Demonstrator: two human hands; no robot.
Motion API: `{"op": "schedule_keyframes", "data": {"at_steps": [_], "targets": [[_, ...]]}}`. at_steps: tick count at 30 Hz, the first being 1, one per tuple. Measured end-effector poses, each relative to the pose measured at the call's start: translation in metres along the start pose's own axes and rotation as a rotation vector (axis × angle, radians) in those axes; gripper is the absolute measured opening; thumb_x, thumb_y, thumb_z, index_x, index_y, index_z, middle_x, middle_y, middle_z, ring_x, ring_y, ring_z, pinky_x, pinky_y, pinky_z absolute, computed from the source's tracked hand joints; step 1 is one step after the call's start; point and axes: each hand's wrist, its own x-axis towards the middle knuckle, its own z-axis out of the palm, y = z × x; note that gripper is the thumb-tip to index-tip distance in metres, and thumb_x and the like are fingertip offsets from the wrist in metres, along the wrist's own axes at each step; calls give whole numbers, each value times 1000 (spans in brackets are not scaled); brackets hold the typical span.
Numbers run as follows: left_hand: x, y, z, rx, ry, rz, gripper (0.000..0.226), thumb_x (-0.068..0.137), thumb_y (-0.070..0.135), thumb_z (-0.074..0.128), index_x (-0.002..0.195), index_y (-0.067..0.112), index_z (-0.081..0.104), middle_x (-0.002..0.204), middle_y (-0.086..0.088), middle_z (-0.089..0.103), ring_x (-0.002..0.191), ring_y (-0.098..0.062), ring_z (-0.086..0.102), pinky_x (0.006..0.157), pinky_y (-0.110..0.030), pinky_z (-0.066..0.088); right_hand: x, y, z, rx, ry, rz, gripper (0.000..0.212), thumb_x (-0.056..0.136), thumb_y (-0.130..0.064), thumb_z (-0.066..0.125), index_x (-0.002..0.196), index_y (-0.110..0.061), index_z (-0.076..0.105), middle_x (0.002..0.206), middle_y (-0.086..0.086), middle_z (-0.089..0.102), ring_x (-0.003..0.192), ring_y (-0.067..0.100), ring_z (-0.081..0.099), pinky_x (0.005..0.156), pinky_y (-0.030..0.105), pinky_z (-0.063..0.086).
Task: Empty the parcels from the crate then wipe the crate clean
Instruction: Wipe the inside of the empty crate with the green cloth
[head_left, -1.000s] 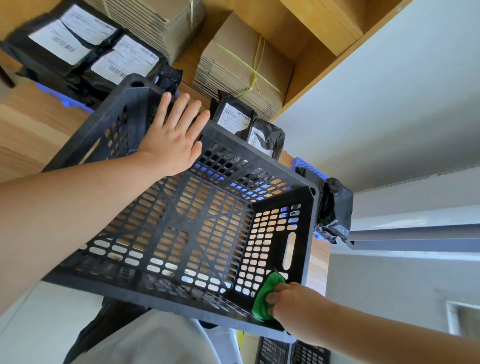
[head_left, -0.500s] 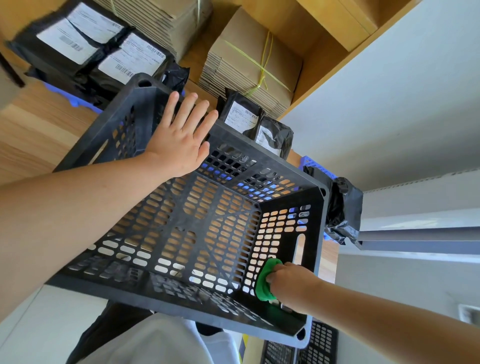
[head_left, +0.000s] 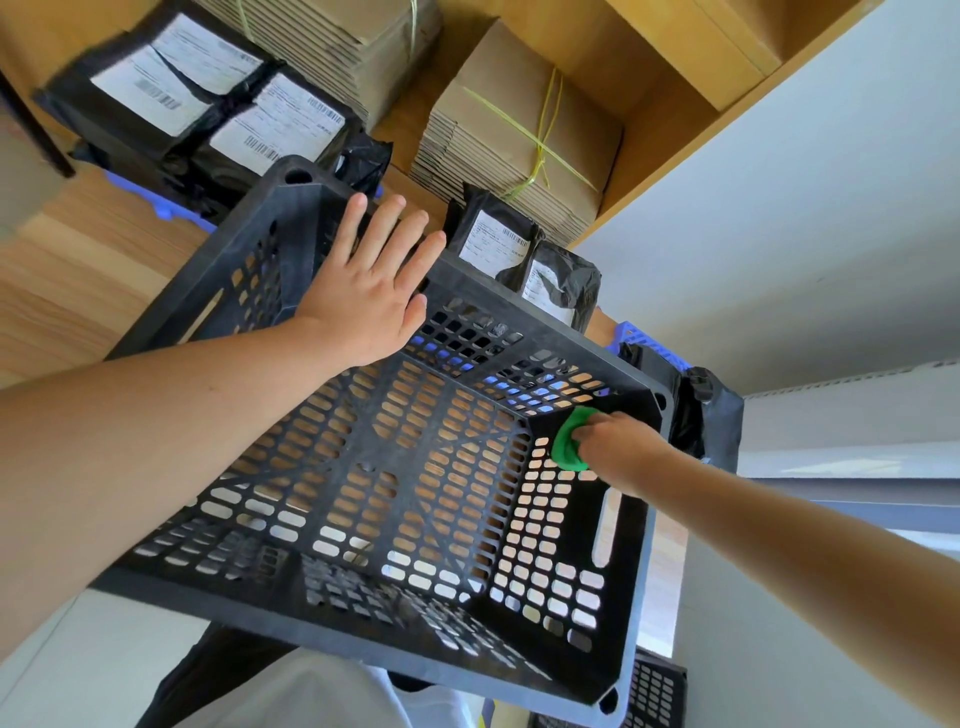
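Black slotted plastic makes up the crate (head_left: 337, 636), which fills the middle of the view, tipped so its open top faces the person. Wood grain shows through the slots of its base.

The left hand (head_left: 371, 296) lies flat against the crate's far wall at about 11 o'clock, with its fingers (head_left: 358, 218) straight and spread, reaching up to the rim. They press on the crate rather than curl round anything.

The right hand (head_left: 615, 441) is inside the crate at about 2 o'clock, near the far right corner. Its fingers are curled round a bunched green cloth (head_left: 569, 441), which is pushed against the inside of the right-hand wall, above the long handle slot.

The parcels all lie outside the crate. Two large black parcels (head_left: 171, 104) with white barcode labels sit at 11 o'clock on something blue (head_left: 161, 205). Two smaller labelled ones (head_left: 498, 239) stand just beyond the far rim at 1 o'clock, and a black bag (head_left: 711, 415) sits just beside the right corner at 3 o'clock.

Bundles of flat cardboard (head_left: 519, 130) tied with yellow-green string are stacked at 12 o'clock.
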Motion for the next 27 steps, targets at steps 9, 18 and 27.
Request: {"op": "schedule_keyframes", "data": {"at_steps": [9,18,27], "targets": [[1,2,1,16,-7,-6,66,102,42,29,158,9,17,161,-19,22,152,-41,13,122,-63,6,29,-15,13,44,-14,66,29,92,-14,57,120,-18,65,127,-3,59,123,23,46,99,36,40],[1,3,1,18,-35,-11,67,102,42,29,159,9,14,163,-18,18,152,-41,9,122,-62,5,24,-38,15,19,-82,42,30,92,-9,57,120,-11,64,123,5,62,119,29,51,102,40,41],[-2,13,-2,76,-70,14,71,102,46,24,160,11,4,164,-16,14,152,-39,9,122,-61,4,5,-71,25,-5,-104,15,33,95,-11,53,128,-9,59,129,10,58,124,33,45,108,43,34]]}}
